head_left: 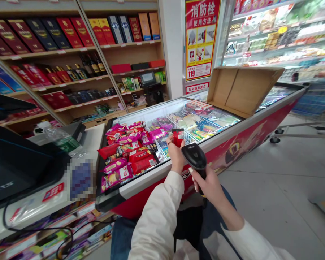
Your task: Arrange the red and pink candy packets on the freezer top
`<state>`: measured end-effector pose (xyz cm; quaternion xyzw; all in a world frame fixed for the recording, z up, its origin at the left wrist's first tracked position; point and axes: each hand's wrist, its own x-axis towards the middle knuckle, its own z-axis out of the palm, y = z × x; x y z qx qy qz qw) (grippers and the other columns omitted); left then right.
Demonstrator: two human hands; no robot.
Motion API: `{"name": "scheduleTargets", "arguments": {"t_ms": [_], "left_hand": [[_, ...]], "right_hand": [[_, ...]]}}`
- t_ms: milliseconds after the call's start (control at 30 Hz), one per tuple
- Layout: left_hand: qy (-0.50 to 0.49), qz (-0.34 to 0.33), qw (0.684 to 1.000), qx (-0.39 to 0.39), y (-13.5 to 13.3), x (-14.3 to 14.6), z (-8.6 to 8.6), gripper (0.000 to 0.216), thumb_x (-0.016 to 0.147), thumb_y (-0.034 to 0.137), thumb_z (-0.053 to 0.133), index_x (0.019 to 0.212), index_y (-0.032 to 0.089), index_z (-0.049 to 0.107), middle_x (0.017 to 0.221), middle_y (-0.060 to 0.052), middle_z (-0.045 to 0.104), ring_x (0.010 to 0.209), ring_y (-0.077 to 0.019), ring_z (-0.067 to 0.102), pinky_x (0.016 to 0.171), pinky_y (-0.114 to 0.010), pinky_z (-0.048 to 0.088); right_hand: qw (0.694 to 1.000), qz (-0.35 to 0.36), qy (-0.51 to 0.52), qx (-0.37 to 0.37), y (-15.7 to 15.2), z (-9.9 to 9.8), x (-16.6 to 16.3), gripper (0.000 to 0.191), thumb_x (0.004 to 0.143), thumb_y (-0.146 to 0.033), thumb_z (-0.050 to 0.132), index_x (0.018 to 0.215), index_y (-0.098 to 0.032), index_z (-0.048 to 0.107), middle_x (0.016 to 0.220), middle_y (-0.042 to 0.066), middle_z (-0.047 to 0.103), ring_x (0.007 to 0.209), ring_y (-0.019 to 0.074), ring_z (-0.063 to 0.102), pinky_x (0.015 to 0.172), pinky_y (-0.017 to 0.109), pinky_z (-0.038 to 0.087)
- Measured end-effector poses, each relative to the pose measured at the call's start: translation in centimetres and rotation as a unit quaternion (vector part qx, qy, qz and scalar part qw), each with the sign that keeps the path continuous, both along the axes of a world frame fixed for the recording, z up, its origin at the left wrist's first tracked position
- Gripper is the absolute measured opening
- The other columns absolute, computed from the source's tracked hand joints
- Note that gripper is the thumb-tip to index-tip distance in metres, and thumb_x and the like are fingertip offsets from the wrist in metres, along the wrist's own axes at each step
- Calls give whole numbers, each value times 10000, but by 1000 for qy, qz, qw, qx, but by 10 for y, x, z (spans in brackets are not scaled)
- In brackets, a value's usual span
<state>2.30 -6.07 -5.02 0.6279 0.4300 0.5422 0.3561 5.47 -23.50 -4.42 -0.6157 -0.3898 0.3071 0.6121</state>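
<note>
My left hand is closed around a small red and black snack packet, whose white barcode label faces up. In my right hand is a black handheld barcode scanner, gripped by its handle; its head is just right of my left wrist, close to the packet. Beyond and left of my hands, a pile of red and purple snack packets lies on the near end of a chest freezer. Under the packet in my left hand, the freezer's wire baskets hold colourful packaged goods.
An open cardboard box stands on the freezer's far part. At left, a counter carries a dark checkout machine and cables. Shelves of boxed bottles line the back wall. A shopping cart is at far right.
</note>
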Motion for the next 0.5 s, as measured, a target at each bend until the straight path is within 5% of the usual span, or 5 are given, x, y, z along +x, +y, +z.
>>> {"name": "scheduleTargets", "arguments": {"t_ms": [100, 233, 367, 500], "left_hand": [[175, -3, 980, 91, 2, -10, 8, 405, 941, 166, 714, 1328, 198, 596, 1303, -158, 744, 1248, -298, 716, 1138, -479, 535], [387, 25, 906, 168, 16, -26, 24, 333, 980, 103, 573, 1284, 128, 706, 1320, -223, 754, 1408, -365, 618, 1309, -618, 315], [467, 43, 868, 164, 36, -37, 39, 372, 989, 92, 508, 1246, 105, 776, 1420, -258, 716, 1513, -391, 538, 1333, -620, 284], [405, 54, 898, 164, 34, -46, 43, 491, 954, 26, 513, 1413, 67, 681, 1543, -280, 630, 1542, -374, 518, 1307, -571, 355]], "right_hand": [[1000, -5, 6, 1, -4, -1, 2, 452, 898, -690, 727, 883, -255, 604, 459, -46, 604, 385, 191, 600, 471, 294, 494], [1000, -13, 8, 1, -6, -4, 3, 478, 880, -718, 730, 873, -259, 595, 457, -55, 591, 383, 183, 593, 466, 289, 497], [1000, -14, 12, 4, -7, -6, 3, 470, 894, -710, 725, 873, -261, 587, 470, -58, 593, 382, 177, 586, 466, 287, 489], [1000, -15, 15, 7, -9, -11, 6, 463, 909, -697, 728, 893, -253, 600, 467, -64, 586, 391, 172, 590, 477, 279, 494]]}}
